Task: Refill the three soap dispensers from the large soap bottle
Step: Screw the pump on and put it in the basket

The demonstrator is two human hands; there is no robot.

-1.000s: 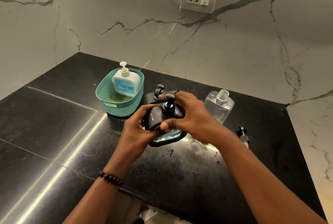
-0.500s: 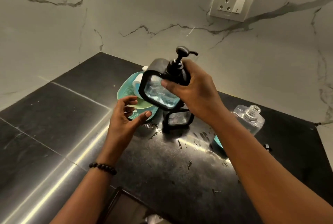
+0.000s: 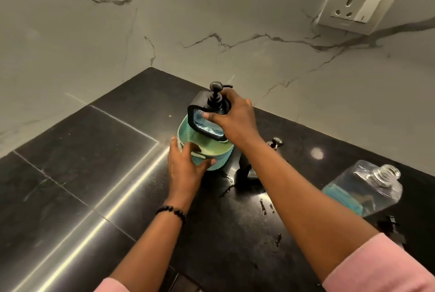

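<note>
I'm standing at a home bathroom or kitchen corner: a polished black stone bench [image 3: 98, 174] meets marble-veined walls [image 3: 211, 21]. A wall socket with a switch [image 3: 355, 7] sits above, and soap bottles stand about.

Black dispenser [image 3: 207, 117], gripped at the pump collar by the right hand [image 3: 231, 118], carried from above the counter over to the teal basket [image 3: 207, 150] and lowered partly inside; left hand [image 3: 186, 162], empty and apart half a second ago, now holding the basket's near rim
</note>
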